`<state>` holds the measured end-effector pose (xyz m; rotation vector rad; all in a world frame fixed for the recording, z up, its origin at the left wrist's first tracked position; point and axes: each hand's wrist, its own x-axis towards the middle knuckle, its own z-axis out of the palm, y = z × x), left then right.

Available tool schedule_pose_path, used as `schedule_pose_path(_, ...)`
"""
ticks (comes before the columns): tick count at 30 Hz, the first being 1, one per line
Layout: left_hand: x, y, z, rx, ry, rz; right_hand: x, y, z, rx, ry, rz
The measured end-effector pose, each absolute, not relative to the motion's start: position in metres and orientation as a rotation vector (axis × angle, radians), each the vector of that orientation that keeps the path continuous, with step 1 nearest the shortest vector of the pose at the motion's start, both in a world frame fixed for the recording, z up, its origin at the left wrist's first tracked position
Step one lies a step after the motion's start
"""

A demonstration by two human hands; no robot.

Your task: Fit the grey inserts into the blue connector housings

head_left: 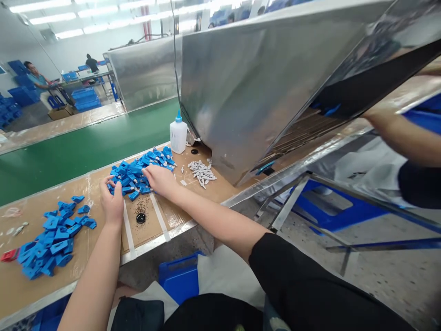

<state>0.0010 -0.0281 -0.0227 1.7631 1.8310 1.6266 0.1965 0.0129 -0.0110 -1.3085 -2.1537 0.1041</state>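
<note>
My left hand [112, 201] is at the left end of a pile of small blue plastic pieces [129, 174]. Its fingers curl round one blue plastic piece, mostly hidden by them. My right hand [161, 180] reaches over the pile's front side, thumb and fingers pinched together; whatever is between the fingertips is too small to make out. Pale grey bits show among the blue pieces. Right of that hand lies a heap of small light grey parts [202, 174]. A second group of blue pieces [57, 236], with openings in them, lies on the left.
A white squeeze bottle [178, 135] with a blue tip stands behind the piles. A large metal hood [255, 87] rises at the right. The green conveyor belt [86, 147] runs behind the cardboard-covered bench [103, 250]. A red piece [9, 255] lies far left. Another person's arm [403, 133] is at right.
</note>
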Motion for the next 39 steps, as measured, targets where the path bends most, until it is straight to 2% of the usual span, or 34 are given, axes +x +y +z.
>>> schedule_pose_path(3, -0.003, -0.03, -0.023, 1.748, 1.831, 1.736, 0.199, 0.036, 0.007, -1.453, -2.23, 0.089)
schedule_pose_path(10, -0.007, -0.029, -0.026, 1.694, 1.694, 1.646, 0.247, 0.065, 0.035, -1.597, -2.372, 0.073)
schedule_pose_path(16, -0.004, -0.027, -0.03, 1.717, 1.608, 1.636, 0.29, 0.038, -0.006, -1.83, -2.374, 0.314)
schedule_pose_path(21, -0.005, -0.024, -0.037, 1.557, 1.586, 1.658, 0.294, 0.01, -0.044, -1.621, -2.261, 0.275)
schedule_pose_path(25, -0.003, -0.021, -0.034, 1.396, 1.34, 1.68, 0.289, -0.01, -0.039, -1.308, -2.161, 0.463)
schedule_pose_path(28, 0.0, -0.021, -0.031, 1.355, 1.329, 1.706, 0.274, -0.027, -0.028, -0.984, -2.181, 0.603)
schedule_pose_path(34, 0.001, -0.022, -0.039, 1.289, 1.293, 1.649, 0.23, -0.044, -0.021, -0.578, -2.489, 0.523)
schedule_pose_path(39, -0.002, -0.02, -0.043, 1.204, 1.231, 1.553, 0.204, -0.042, -0.026, -0.412, -2.748, 0.431)
